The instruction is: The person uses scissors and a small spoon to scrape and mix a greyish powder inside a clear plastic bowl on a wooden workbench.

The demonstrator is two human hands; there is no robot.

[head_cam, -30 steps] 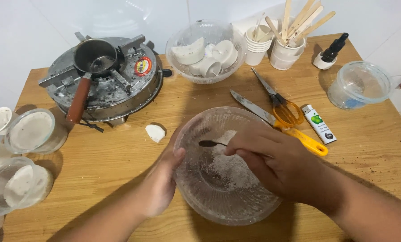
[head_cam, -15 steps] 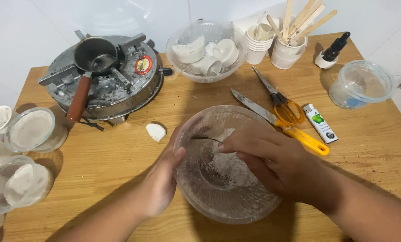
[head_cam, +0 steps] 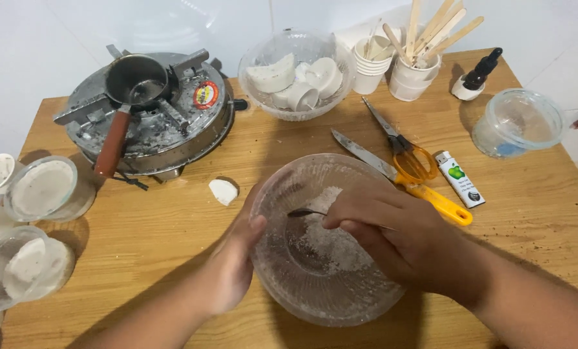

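Glass bowl — wooden table, white wall

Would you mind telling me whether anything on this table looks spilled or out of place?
A small white chunk lies loose on the wooden table, between the stove and the glass bowl. Dark crumbs speckle the table's right side.

bowl sits front-centre on table, powder in it. left hand on bowl's left rim, right hand over its right side w/ spoon inside. stove behind-left, ladle on top. small lump btwn stove & bowl. lidded tubs far left. dish of moulds behind bowl. knife, scissors & lighter right of bowl; stick cups behind them.
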